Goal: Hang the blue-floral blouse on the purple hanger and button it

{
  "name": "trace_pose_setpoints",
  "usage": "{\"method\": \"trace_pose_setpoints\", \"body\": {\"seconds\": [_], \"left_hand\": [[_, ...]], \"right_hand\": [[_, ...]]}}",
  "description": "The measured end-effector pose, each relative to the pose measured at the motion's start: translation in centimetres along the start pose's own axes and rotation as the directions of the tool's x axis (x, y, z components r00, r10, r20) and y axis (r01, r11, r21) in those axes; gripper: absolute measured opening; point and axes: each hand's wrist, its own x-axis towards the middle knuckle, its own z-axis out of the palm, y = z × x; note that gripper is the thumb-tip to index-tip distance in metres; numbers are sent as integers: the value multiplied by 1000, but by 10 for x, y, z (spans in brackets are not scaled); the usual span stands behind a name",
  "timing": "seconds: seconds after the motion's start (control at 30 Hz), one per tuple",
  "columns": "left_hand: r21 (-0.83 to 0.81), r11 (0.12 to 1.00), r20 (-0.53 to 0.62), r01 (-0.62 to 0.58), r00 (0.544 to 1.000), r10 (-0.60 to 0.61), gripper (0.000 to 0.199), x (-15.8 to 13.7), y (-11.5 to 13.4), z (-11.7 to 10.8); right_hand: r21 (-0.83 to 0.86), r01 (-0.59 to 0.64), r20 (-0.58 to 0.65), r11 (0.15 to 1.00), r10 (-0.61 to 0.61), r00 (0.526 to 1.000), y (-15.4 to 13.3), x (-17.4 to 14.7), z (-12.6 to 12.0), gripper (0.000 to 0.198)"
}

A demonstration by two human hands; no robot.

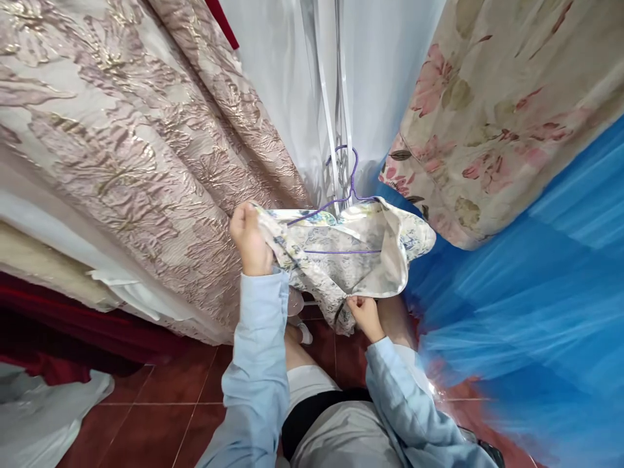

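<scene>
Far left I see a heavy brocade curtain point(121, 149) with a raised gold and mauve pattern hanging over a red tiled floor point(160, 416), with a white sheer fabric point(287, 71) further in.

My left hand point(251, 237) comes next, its fingers clenched around the left shoulder of a small floral garment point(341, 260), gathering the cloth into a bunch. The garment sits in the middle of the view at about chest height, draped on a thin purple wire hanger point(347, 195) whose hook points up toward the white sheer.

My right hand point(364, 315) is below and right of that, pinching the lower edge of the garment between thumb and fingertips.

I judge the cloth light and soft, with a slight sheen that hints it could slide off the wire; it folds and creases freely, so it will not keep a shape on its own. The hanger looks thin and easily bent. The best holds are the shoulder seams over the wire, or the hem, where the edge is doubled and firmer.

To the right hang a cream curtain with pink flowers point(497, 117) and a blue tulle point(536, 305).

I can read no label, brand or writing anywhere.
</scene>
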Motion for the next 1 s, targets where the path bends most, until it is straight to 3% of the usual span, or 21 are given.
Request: {"method": "trace_pose_setpoints", "body": {"seconds": [0.13,0.27,0.37,0.47,0.53,0.6,0.67,0.73,0.8,0.87,0.93,1.0], "left_hand": [[-69,967,-42,245,968,-248,31,19,-38,-53],[-122,891,-47,438,894,-446,29,1,-48,-64],[-69,922,13,380,925,-380,46,-26,-39,-46],[120,974,76,193,976,-203,65,-45,-37,-27],[219,969,28,114,992,-123,58,-50,-43,-23],[202,969,-101,141,987,-123,42,-52,-51,-27],[43,965,-169,260,954,-249,33,-53,-54,-35],[-159,882,-89,444,883,-461,30,-54,-53,-43],[-264,722,75,640,760,-646,31,-59,-52,-46],[-277,590,142,758,640,-755,31,-73,-55,-40],[-277,561,81,780,601,-795,30,-101,-62,-26],[-250,606,-11,755,624,-781,32,-144,-67,-9]], "right_hand": [[19,-48,136,999,45,990,15,7,-5,43],[13,-89,225,996,84,971,26,10,-3,38],[3,-115,281,993,110,953,33,9,-2,34],[-5,-148,332,989,141,933,39,5,-3,31],[-7,-168,341,986,160,926,41,2,-5,28],[1,-184,331,983,173,927,42,-1,-8,28],[19,-196,310,980,180,933,41,-3,-13,31],[44,-200,278,979,180,943,37,-3,-18,35],[72,-195,249,978,171,953,29,-3,-22,38],[112,-175,235,978,145,961,16,-3,-25,39],[161,-116,232,980,77,970,1,-5,-24,40],[180,-13,208,984,-25,978,-12,-8,-20,50]]}}
